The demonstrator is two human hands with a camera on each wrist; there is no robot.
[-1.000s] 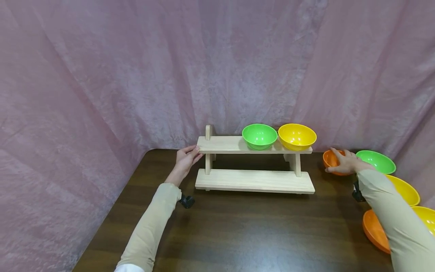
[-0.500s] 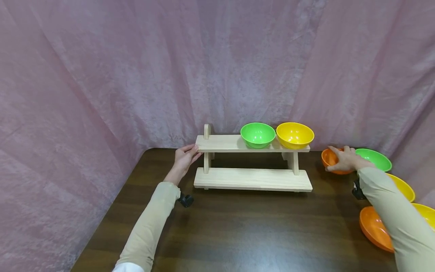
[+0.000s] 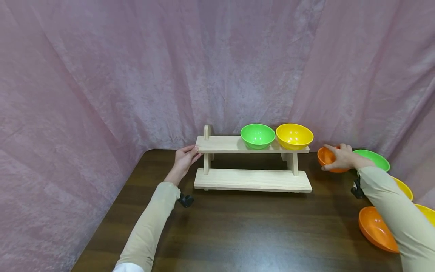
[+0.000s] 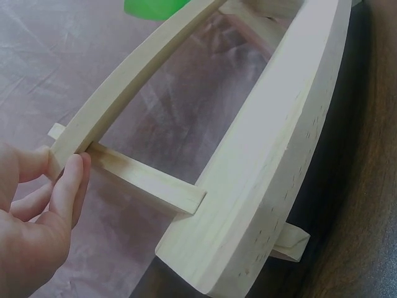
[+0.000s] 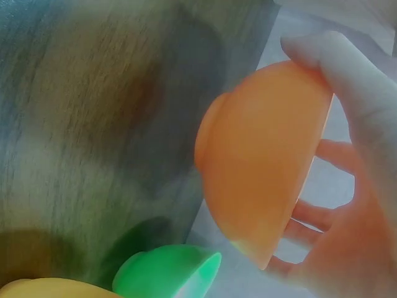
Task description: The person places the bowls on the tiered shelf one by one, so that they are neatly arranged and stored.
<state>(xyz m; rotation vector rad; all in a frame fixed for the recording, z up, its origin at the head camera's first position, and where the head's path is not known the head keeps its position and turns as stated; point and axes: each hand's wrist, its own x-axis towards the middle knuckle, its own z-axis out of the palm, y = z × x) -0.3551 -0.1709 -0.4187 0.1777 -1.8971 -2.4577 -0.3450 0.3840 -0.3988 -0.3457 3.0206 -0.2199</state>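
With twelve o'clock straight away from me, my right hand (image 3: pixel 344 158) has the small orange bowl (image 5: pixel 267 149) at its nine o'clock, thumb and fingers curled and gripping it by the rim. I cannot tell for certain whether its foot touches the counter (image 3: pixel 238 226).

What counts is how this bowl sits against the wooden rack (image 3: pixel 253 179): just off its three o'clock end, the rack's long axis running from nine to three. From the bowl, the yellow bowl (image 3: pixel 295 136) on the upper board (image 3: pixel 222 143) lies at ten o'clock; the green bowl (image 3: pixel 258 136) and then the bare stretch of that board lie farther along, between nine and ten.

My left hand (image 3: pixel 184 160) pinches the upper board's nine o'clock end, so the orange bowl is well apart from it at three o'clock; my right is the nearer. Another green bowl (image 3: pixel 375 159) is at my right hand's three, a larger orange bowl (image 3: pixel 375 228) at its five.
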